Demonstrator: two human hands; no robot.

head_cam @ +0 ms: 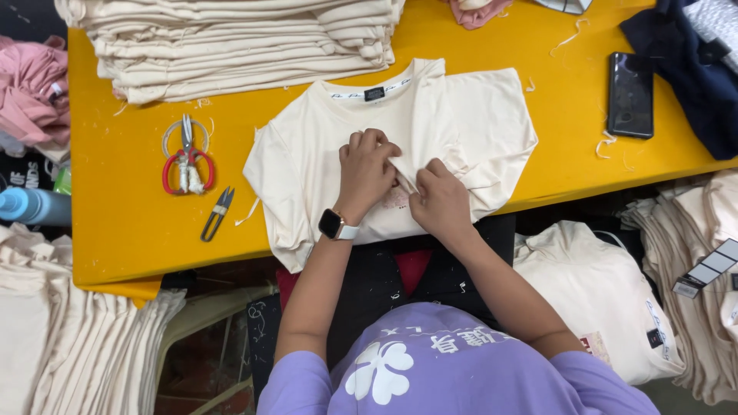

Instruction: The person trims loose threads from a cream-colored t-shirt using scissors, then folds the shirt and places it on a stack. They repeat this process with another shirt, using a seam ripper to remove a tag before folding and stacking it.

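Note:
A cream T-shirt [461, 123] lies flat on the yellow table [123, 223], collar away from me. My left hand [367, 170], with a smartwatch on its wrist, pinches a fold of the shirt's fabric near the middle. My right hand [440, 201] grips the same fold just beside it, the fingers of both hands touching. A small pink print shows on the cloth between the hands.
A tall stack of folded cream shirts [231, 46] sits at the table's back left. Red-handled scissors [187, 163] and black thread snips [217, 214] lie left of the shirt. A black phone [630, 94] and dark garment [692, 69] lie right. More cream shirts are piled below the table on both sides.

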